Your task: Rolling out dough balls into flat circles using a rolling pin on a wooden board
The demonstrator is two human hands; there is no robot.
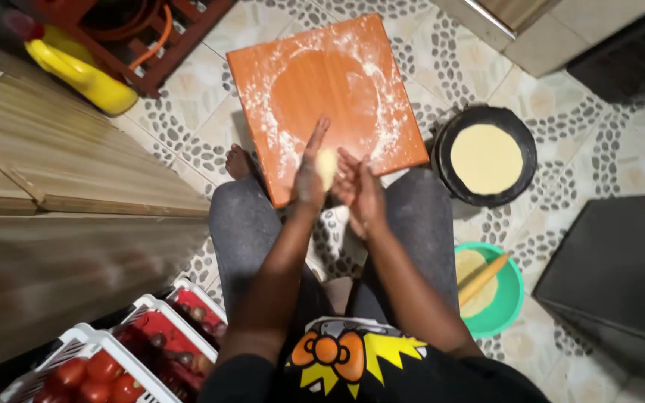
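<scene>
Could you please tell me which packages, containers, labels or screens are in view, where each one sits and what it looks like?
Yellow jug: top left, lying on the floor, plastic.
White crates: bottom left, slotted plastic, holding red tomatoes.
Green bowl: right, round, holding a wooden rolling pin.
No labels, signs or screens show.

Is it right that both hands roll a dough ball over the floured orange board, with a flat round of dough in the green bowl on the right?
Not quite. The head view shows the flat round of dough on the black pan; the green bowl holds a rolling pin. Both hands, left and right, do roll the dough ball over the floured orange board.
</scene>
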